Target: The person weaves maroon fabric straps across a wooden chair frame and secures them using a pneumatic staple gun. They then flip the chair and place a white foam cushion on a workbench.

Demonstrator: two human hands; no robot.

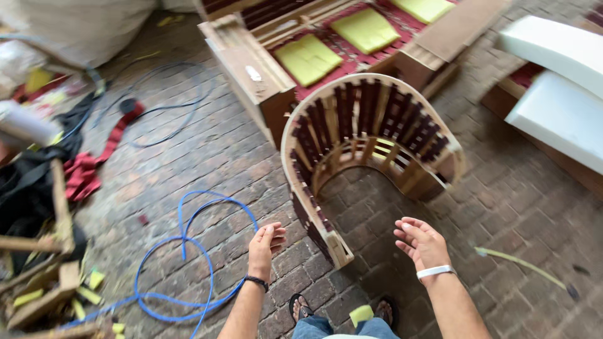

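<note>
Head view, single entry.

1. Curved wooden chair frame (370, 135): a horseshoe-shaped shell lying on the brick floor (220, 157) just ahead of my fingers, its open mouth turned toward me. Dark red webbing straps run across the inside. I judge it lies this way so the inner face and lower rail can be reached from where I stand. Its near left end post sits between my two hands, slightly closer to the left.

2. Left hand (265, 245): forearm stretched forward and down, a dark band at the wrist, fingers loosely curled, thumb toward the frame's near end. It holds nothing and is just short of the wood, not touching.

3. Right hand (422, 243): forearm angled inward, a white band at the wrist, palm turned leftward, fingers spread wide and empty. It hovers over the floor inside the frame's opening, apart from the wood.

4. Blue hose (188, 251): looped on the floor left of my left fingers, near but not touching.

5. Boxy sofa frame (264, 69): beyond the curved frame, well ahead of both hands, with yellow-green foam pads (308, 58) laid on red fabric.

6. White foam slabs (559, 94): far right and ahead of my right fingers, stacked on another frame.

7. Red cloth strips and dark cables: far left. Scrap wood and yellow offcuts sit lower left.

8. My feet in sandals (301, 307): directly below the hands.
</note>
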